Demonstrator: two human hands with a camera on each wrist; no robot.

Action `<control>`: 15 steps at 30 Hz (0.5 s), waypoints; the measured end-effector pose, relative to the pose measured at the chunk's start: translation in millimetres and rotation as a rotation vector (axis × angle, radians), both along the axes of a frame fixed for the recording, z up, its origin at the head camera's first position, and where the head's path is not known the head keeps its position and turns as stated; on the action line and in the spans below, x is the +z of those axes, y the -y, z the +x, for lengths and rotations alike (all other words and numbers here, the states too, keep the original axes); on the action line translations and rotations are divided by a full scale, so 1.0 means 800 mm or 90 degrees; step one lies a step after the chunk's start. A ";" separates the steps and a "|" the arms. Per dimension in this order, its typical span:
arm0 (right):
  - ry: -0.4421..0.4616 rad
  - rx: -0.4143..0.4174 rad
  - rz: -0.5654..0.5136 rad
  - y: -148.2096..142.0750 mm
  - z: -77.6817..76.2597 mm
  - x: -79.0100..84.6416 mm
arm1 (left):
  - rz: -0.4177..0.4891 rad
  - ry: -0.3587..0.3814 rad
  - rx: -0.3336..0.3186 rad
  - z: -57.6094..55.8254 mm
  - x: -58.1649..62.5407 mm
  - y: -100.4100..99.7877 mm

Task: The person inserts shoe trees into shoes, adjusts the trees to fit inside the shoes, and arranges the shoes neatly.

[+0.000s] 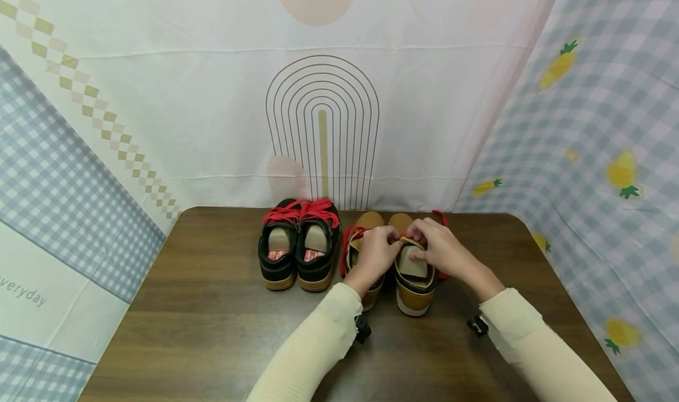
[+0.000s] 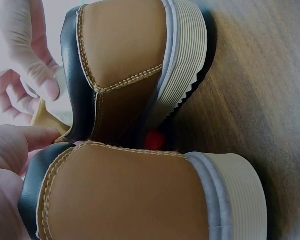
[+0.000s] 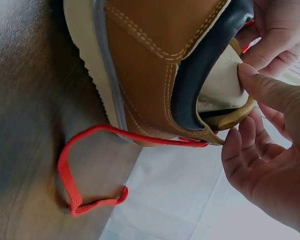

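Note:
Both hands meet at the opening of the right-hand tan shoe (image 1: 412, 300), which has a dark collar and a pale insert (image 3: 221, 85). My right hand (image 1: 444, 250) pinches the shoe's tongue (image 3: 233, 117), thumb inside against the insert and fingers on the outer side. From the other side, my left hand (image 1: 375, 253) holds the tongue between thumb and fingers. A red lace (image 3: 67, 170) trails from this shoe onto the table. Its mate, another tan shoe (image 2: 125, 195), stands close on the left, partly covered by the left hand and forearm in the head view.
A pair of black shoes (image 1: 316, 272) with tied red laces (image 1: 303, 209) stands left of the tan pair. All sit toward the back of the brown wooden table (image 1: 212, 319). A printed white cloth (image 1: 212, 131) hangs behind, with checked cloth (image 1: 599, 172) on the right.

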State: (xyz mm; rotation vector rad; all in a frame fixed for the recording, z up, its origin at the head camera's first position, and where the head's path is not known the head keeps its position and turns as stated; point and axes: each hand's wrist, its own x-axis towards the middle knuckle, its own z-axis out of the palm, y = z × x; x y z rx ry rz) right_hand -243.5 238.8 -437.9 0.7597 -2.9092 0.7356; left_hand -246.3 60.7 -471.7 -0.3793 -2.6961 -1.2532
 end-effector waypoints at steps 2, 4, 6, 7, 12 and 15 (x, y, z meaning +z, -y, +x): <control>0.002 0.002 0.006 0.000 -0.002 -0.001 | -0.001 -0.001 0.001 0.000 0.000 0.000; 0.003 0.004 0.017 0.000 -0.004 -0.001 | -0.002 -0.002 0.001 0.000 0.000 0.001; 0.005 0.006 0.031 0.000 -0.006 -0.002 | -0.003 -0.003 0.001 0.000 0.001 0.001; 0.007 0.008 0.036 0.001 -0.007 -0.002 | -0.004 -0.004 0.000 0.000 0.001 0.001; 0.002 0.015 0.069 0.003 -0.011 -0.004 | 0.000 0.001 -0.002 0.001 0.002 0.001; -0.014 0.012 0.091 0.005 -0.011 -0.007 | 0.002 0.005 -0.005 0.001 0.002 0.001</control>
